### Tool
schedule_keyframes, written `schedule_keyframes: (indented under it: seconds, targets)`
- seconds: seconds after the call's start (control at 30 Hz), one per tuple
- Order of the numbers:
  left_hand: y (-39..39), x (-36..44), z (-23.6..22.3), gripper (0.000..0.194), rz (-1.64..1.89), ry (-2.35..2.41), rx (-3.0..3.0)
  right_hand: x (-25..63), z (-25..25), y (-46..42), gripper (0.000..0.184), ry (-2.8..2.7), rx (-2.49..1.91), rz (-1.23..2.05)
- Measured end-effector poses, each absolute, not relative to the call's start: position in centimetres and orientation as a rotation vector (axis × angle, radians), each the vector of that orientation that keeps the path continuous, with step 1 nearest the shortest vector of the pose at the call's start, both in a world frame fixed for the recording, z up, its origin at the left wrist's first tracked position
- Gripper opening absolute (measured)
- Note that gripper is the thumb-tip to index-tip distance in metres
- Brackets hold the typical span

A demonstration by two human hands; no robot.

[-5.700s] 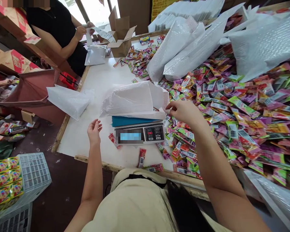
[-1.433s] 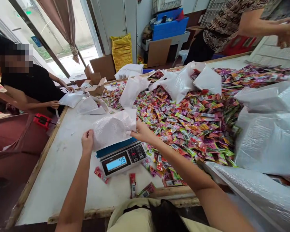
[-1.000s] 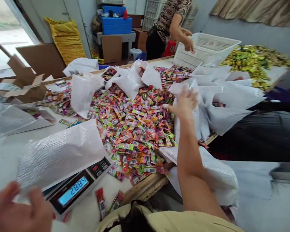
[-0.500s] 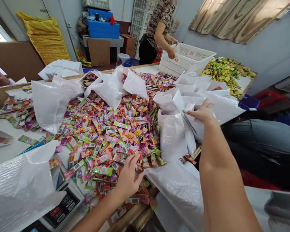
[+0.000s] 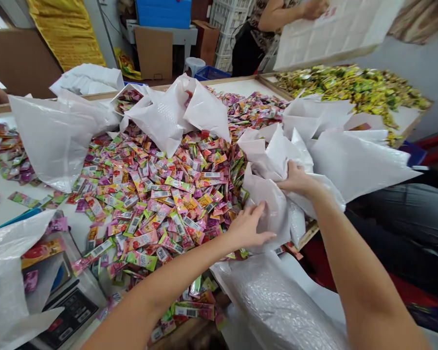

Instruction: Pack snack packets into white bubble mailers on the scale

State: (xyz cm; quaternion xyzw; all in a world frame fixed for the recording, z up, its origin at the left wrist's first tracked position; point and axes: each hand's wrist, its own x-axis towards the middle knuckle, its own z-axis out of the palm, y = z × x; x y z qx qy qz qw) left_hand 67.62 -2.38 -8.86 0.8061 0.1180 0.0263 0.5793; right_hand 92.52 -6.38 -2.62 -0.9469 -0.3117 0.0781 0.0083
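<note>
A white padded bag (image 5: pixel 268 201) stands at the right side of a heap of small colourful candy packets (image 5: pixel 156 194). My left hand (image 5: pixel 248 226) is against its near left side, fingers spread. At the bag's upper right edge, my right hand (image 5: pixel 301 182) grips the white material, its fingertips partly hidden in the folds. Below both hands lies another white bubble-lined bag (image 5: pixel 273 296) at the table edge. More open white bags (image 5: pixel 357 160) lean just beyond my right hand.
A scale (image 5: pixel 73 316) sits at lower left, partly under a white bag (image 5: pixel 10 277). Other white bags (image 5: pixel 168 116) rest on the heap's far side. Yellow-green packets (image 5: pixel 350 92) are piled at back right, where another person holds a white crate (image 5: pixel 336 36).
My left hand has moved up and right from the packets to the white bag. My right hand stays at the bags. The other person's crate is now raised and tipped over the yellow-green pile.
</note>
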Motion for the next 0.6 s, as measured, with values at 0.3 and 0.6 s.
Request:
schedule_keyframes:
  seconds: [0.3,0.6]
  targets:
    - [-3.1,48.6,-10.2,0.068,0.422,0.709,2.188,90.3,-3.9,-6.6,0.048,-0.920,-3.075,-0.144]
    - [-3.5,41.2,-17.2,0.129,0.036,1.349,2.180,84.0,6.4,-4.6,0.073,-0.628,-2.948,-0.190]
